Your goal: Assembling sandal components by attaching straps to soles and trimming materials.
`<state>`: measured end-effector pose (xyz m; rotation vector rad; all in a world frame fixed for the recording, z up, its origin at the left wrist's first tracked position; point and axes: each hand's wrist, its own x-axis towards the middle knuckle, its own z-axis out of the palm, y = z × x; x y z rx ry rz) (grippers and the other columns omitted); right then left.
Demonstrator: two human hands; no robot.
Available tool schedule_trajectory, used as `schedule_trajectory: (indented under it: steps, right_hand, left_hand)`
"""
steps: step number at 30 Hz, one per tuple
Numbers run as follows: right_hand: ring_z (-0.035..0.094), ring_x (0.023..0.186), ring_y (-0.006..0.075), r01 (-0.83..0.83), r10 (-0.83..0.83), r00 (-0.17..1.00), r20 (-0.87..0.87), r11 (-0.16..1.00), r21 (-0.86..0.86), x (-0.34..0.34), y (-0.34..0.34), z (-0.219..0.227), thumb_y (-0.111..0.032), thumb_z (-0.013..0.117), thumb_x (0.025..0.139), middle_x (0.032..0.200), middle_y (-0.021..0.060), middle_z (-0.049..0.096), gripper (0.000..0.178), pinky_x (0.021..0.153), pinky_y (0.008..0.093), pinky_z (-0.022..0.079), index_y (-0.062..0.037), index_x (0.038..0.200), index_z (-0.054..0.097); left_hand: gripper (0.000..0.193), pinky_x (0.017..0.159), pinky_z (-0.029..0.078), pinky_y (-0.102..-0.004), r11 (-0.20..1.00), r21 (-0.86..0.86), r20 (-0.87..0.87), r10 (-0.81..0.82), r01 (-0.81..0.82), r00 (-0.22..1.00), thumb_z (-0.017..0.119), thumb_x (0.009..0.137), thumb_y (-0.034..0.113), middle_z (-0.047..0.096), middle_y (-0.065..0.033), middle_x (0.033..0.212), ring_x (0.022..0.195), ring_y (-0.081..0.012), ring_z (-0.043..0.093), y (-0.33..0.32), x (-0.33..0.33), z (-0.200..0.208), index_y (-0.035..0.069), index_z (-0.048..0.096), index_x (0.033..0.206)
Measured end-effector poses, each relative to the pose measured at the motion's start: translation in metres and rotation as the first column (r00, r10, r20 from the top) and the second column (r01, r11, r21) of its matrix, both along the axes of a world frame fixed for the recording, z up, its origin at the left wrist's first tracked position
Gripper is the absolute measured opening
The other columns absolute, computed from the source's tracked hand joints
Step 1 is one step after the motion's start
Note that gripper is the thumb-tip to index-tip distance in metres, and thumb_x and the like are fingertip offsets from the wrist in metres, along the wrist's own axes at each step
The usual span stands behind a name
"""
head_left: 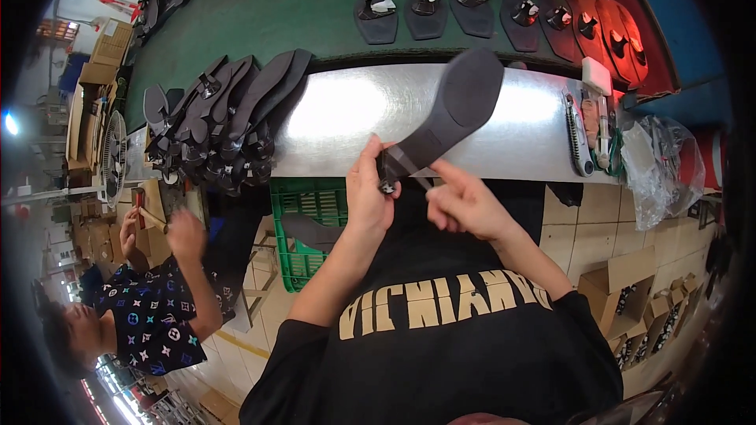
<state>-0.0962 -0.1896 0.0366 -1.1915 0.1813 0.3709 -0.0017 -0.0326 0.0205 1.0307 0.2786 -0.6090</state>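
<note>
A black shoe sole (466,94) is tilted up over the metal bench, its broad forefoot pointing away to the right. My left hand (368,189) is closed around its narrow heel end, where a small shiny dark piece (386,186) shows by the fingers. My right hand (466,206) is at the sole's near edge, index finger stretched toward it and the other fingers curled. A pale, blurred streak runs between this hand and the heel end; what it is I cannot make out.
Black soles and straps (228,122) lie heaped on the bench's left. Several sandals (474,12) line the green conveyor (315,0). At right are a cutter knife (579,138) and plastic bag (661,165). A green crate (295,264) stands below; a co-worker (157,299) works at left.
</note>
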Motion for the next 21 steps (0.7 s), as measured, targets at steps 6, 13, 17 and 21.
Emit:
schedule_trajectory:
  steps: [6, 13, 17, 21]
  right_hand:
    - [0.045, 0.047, 0.0061, 0.023, -0.001, 0.994, -0.109, 0.978, 0.206, 0.001, 0.016, -0.001, -0.017, 0.053, 0.097, 0.062, 0.0005, 0.054, 0.052, 0.042, 0.0192, 0.034, -0.008, 0.144, 0.033]
    - [0.047, 0.048, 0.0068, 0.087, -0.082, 0.996, -0.036, 0.976, 0.198, 0.004, 0.008, 0.011, -0.015, 0.052, 0.098, 0.06, 0.0008, 0.054, 0.019, 0.043, 0.0196, 0.036, -0.0001, 0.093, 0.062]
    - [0.056, 0.052, 0.017, 0.257, -0.076, 0.925, 0.372, 0.846, -0.468, 0.0, 0.022, -0.015, -0.009, 0.058, 0.093, 0.064, 0.0067, 0.059, 0.013, 0.051, 0.029, 0.043, -0.0004, 0.084, 0.062]
    - [0.06, 0.061, 0.0319, 0.44, 0.021, 0.788, 0.616, 0.681, -0.585, 0.003, 0.032, -0.011, -0.005, 0.063, 0.086, 0.069, 0.0133, 0.058, 0.004, 0.056, 0.0368, 0.047, -0.0025, 0.086, 0.061]
  left_hand:
    - [0.068, 0.057, 0.045, -0.0219, 0.958, 0.21, 0.521, 0.059, -0.195, 0.851, 0.035, 0.102, 0.05, 0.066, -0.0064, 0.069, 0.058, -0.0089, 0.056, -0.004, -0.008, 0.003, -0.005, 0.067, 0.077]
    - [0.073, 0.049, 0.038, -0.0213, 0.956, 0.173, 0.325, 0.172, -0.237, 0.93, 0.031, 0.099, 0.058, 0.06, -0.0039, 0.06, 0.05, -0.0078, 0.05, 0.007, 0.002, 0.003, -0.001, 0.062, 0.069]
    - [0.074, 0.044, 0.035, -0.0211, 0.957, 0.141, 0.232, 0.216, -0.253, 0.948, 0.031, 0.097, 0.063, 0.052, -0.0013, 0.053, 0.045, -0.0084, 0.045, -0.004, -0.001, 0.014, 0.002, 0.059, 0.066]
    - [0.073, 0.043, 0.034, -0.0216, 0.974, 0.111, 0.193, 0.175, -0.199, 0.965, 0.032, 0.096, 0.065, 0.051, -0.0014, 0.053, 0.044, -0.0092, 0.044, -0.003, 0.003, 0.012, 0.003, 0.057, 0.065]
